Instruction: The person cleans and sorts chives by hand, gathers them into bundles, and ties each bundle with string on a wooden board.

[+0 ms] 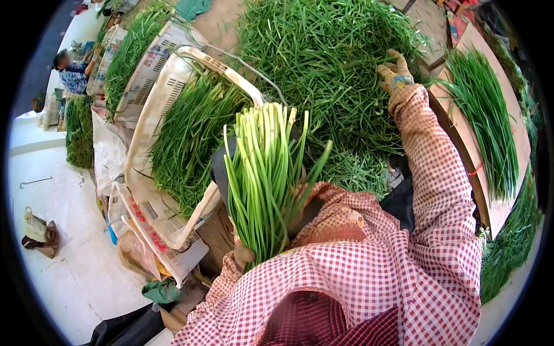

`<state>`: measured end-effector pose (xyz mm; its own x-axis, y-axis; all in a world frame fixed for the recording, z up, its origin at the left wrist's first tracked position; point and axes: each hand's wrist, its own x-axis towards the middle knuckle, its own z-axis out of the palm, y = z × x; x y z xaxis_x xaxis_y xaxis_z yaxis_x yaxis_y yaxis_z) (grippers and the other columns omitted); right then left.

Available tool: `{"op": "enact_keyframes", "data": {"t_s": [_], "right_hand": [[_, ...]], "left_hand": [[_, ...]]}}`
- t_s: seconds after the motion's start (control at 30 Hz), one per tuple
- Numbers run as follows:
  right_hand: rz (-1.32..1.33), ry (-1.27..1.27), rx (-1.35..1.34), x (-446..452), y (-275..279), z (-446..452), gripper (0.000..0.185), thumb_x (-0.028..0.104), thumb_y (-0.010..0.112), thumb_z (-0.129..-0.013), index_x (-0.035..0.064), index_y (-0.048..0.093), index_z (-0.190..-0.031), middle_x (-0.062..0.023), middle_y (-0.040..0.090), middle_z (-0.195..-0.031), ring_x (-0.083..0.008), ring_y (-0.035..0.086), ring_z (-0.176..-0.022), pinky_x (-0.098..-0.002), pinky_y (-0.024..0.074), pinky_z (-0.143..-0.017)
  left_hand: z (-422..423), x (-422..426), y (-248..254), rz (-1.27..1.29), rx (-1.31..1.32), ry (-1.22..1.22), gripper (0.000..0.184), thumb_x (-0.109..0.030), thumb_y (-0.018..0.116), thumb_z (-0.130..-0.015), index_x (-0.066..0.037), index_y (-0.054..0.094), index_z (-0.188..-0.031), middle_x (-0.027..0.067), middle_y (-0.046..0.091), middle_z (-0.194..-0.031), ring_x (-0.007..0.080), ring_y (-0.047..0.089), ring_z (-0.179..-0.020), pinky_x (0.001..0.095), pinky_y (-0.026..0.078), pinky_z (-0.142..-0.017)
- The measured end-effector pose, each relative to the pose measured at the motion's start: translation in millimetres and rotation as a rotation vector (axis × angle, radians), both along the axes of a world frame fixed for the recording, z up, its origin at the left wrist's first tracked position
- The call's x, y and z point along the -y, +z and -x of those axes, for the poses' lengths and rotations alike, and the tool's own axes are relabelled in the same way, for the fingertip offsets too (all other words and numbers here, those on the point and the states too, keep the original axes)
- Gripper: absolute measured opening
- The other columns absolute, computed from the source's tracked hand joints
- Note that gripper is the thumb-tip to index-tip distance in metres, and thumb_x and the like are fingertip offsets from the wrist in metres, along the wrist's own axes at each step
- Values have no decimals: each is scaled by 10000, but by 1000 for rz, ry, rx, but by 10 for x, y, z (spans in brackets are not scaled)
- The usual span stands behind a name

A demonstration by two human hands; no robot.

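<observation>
My left hand, mostly covered, is closed around a bunch of long green chives close to my chest. The pale cut ends of the bunch point up and away from me, and one stalk sticks out to the right. At the right edge of a large heap of loose green leaves, my gloved right hand reaches out with its fingers apart. It touches or hovers just over the leaves; I cannot tell which. Nothing shows in that hand.
To the left, a white plastic crate holds more chives. Further crates stand behind it, near another person. A sorted bundle of chives lies on a board at the right. Plastic bags lie at lower left.
</observation>
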<state>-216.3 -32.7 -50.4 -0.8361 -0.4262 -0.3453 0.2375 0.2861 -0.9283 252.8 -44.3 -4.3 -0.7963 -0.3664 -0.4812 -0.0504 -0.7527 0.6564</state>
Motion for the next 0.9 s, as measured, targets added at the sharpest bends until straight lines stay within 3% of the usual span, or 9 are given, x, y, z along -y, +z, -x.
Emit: {"op": "enact_keyframes", "data": {"t_s": [0.1,0.23,0.33,0.43,0.53,0.57,0.7,0.77,0.9], "right_hand": [[-218,530,-55,248,358,-377,743,365,714,-833,66,355,-1411,-216,557,-1260,-308,578,-1112,-439,484,-950],[-125,1243,285,498,481,-883,783,525,701,-790,9,463,-1329,-201,578,-1245,-297,601,-1078,-413,481,-958],[322,1257,461,610,-111,-946,458,379,699,-855,-14,629,-1080,-95,702,-917,-194,664,-718,-311,549,-697],[185,1153,105,486,151,-1033,221,258,700,-866,67,687,-975,-72,698,-853,-187,667,-738,-315,548,-712],[562,746,144,495,92,-775,160,169,675,-876,77,679,-1007,-69,690,-858,-164,639,-737,-300,548,-694],[193,418,25,440,181,-712,157,156,647,-887,50,636,-1002,-71,650,-818,-147,615,-692,-271,542,-595],[445,1038,732,15,258,-729,215,101,627,-892,38,600,-1096,-77,662,-872,-141,638,-753,-282,545,-585],[-193,1320,176,0,928,-1192,335,127,625,-897,42,546,-1210,-70,662,-914,-141,644,-807,-269,542,-610],[647,1070,881,-120,337,-1504,454,252,636,-914,57,515,-1306,-51,669,-1022,-123,637,-835,-269,525,-672]], "left_hand": [[8,-9,18,-13,8,-6,976,-32,826,-636,-82,298,-1456,129,502,-1362,297,502,-1232,430,427,-1022],[28,5,37,-30,14,-11,976,-33,827,-635,-82,300,-1455,130,504,-1361,297,503,-1231,431,427,-1022],[13,-5,42,-38,12,-1,975,-33,827,-634,-82,302,-1455,130,505,-1360,297,504,-1230,431,427,-1021],[-14,-23,46,-45,4,14,975,-33,827,-634,-82,304,-1454,130,506,-1359,297,505,-1230,431,427,-1021],[-16,-32,62,-41,-7,8,974,-34,828,-633,-82,305,-1454,131,507,-1358,297,505,-1229,431,427,-1021],[-15,-46,61,-43,-13,7,974,-34,828,-633,-82,306,-1454,131,507,-1357,297,506,-1229,431,427,-1021],[-22,-53,49,-32,-34,2,974,-35,829,-631,-82,308,-1453,131,509,-1356,297,506,-1228,431,428,-1021],[-13,-60,42,-16,-59,-11,973,-35,829,-631,-82,309,-1452,131,509,-1355,297,507,-1227,431,428,-1021],[53,-32,152,48,-120,-30,973,-36,829,-630,-81,311,-1452,132,511,-1354,297,508,-1226,431,428,-1020]]}}
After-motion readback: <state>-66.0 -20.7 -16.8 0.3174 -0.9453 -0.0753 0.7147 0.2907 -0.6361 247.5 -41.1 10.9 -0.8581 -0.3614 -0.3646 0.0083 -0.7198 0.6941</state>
